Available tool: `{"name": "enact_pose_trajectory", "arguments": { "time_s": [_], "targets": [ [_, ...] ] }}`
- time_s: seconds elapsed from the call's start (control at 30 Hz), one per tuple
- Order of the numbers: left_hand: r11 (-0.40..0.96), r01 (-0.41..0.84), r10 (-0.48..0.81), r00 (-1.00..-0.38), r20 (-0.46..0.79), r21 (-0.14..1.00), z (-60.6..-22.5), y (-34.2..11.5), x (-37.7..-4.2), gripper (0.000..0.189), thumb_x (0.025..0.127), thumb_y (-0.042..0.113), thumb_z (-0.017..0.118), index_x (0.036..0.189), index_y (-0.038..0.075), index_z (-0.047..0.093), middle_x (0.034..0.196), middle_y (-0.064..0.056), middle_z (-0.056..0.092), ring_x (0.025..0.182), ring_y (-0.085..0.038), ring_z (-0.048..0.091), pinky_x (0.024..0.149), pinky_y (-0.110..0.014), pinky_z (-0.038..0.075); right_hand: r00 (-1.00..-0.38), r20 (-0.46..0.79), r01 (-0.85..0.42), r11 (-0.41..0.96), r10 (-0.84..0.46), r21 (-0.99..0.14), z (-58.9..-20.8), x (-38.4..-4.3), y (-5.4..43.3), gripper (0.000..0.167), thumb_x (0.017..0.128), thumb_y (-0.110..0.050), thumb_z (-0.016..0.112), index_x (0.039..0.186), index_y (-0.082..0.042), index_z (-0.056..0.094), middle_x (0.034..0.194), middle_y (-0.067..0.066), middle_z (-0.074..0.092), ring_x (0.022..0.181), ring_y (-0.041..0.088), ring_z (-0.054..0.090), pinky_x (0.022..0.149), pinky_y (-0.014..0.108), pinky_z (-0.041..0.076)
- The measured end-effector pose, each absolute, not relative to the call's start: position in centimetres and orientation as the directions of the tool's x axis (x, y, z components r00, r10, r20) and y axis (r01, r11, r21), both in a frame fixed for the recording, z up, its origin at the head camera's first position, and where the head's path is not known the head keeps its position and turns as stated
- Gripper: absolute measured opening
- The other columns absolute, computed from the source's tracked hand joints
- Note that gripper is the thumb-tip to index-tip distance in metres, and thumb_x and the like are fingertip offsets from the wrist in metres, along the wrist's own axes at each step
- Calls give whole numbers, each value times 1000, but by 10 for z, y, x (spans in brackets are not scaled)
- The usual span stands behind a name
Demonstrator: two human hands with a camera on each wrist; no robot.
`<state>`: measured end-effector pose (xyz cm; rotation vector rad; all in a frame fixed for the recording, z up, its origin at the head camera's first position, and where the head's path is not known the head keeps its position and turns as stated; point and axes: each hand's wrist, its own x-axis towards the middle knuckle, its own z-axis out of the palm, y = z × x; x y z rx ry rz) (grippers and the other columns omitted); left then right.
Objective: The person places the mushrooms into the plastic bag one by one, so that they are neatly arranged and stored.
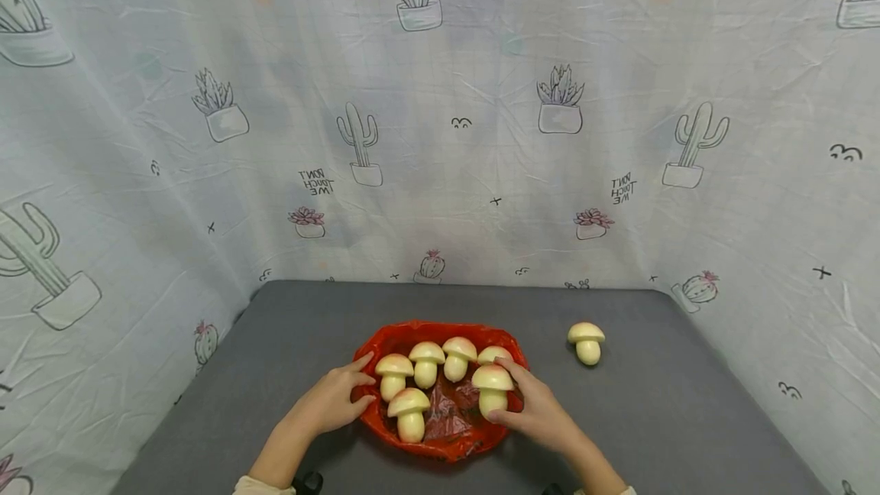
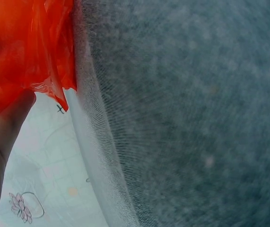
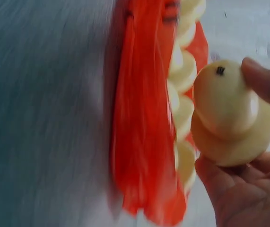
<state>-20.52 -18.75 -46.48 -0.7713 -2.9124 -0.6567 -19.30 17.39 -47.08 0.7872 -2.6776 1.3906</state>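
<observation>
In the head view a red plastic bag (image 1: pixel 385 434), spread wide like a shallow bowl, holds several mushrooms (image 1: pixel 410 425) with cream stems and pinkish-topped caps. My left hand (image 1: pixel 335 397) touches its left rim with spread fingers; in the left wrist view a fingertip meets the crumpled red plastic (image 2: pixel 40 52). Over the bag's right side, my right hand (image 1: pixel 539 409) holds one mushroom (image 1: pixel 492 392) between thumb and fingers. The right wrist view shows this mushroom (image 3: pixel 227 104) stem towards the camera, with a small dark mark on its stem end. Another mushroom's stem is hidden behind it.
One more mushroom (image 1: pixel 587 343) stands on the grey table (image 1: pixel 653 403), to the right of the bag. A pale curtain (image 1: pixel 481 159) printed with cacti hangs behind the table and along both sides.
</observation>
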Motion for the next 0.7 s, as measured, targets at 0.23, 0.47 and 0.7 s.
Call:
{"name": "enact_pose_trajectory", "arguments": {
  "time_s": [0.23, 0.47, 0.7],
  "targets": [
    [780, 480, 462, -874, 147, 402, -465, -188, -205, 26, 85, 15, 69, 106, -1, 71, 139, -24, 47, 116, -41, 56, 89, -49, 50, -854, 184, -453, 522, -486, -722, -472, -198, 141, 84, 81, -43, 72, 142, 2, 37, 139, 17, 48, 123, 34, 50, 93, 51, 46],
    [777, 480, 464, -874, 144, 408, -466, -188, -204, 27, 86, 15, 68, 106, -1, 71, 140, -25, 47, 117, -41, 55, 90, -49, 50, -842, 122, -450, 560, -525, -696, -480, -201, 121, 84, 81, -43, 72, 143, 2, 37, 139, 17, 48, 124, 34, 49, 95, 50, 45],
    [779, 477, 462, -875, 142, 408, -465, -189, -205, 27, 86, 16, 68, 107, -1, 71, 140, -24, 47, 118, -41, 54, 91, -50, 49, -836, 133, -478, 587, -533, -653, -485, -202, 111, 81, 79, -35, 76, 140, 4, 40, 137, 17, 49, 125, 34, 47, 99, 51, 42]
  ]
}}
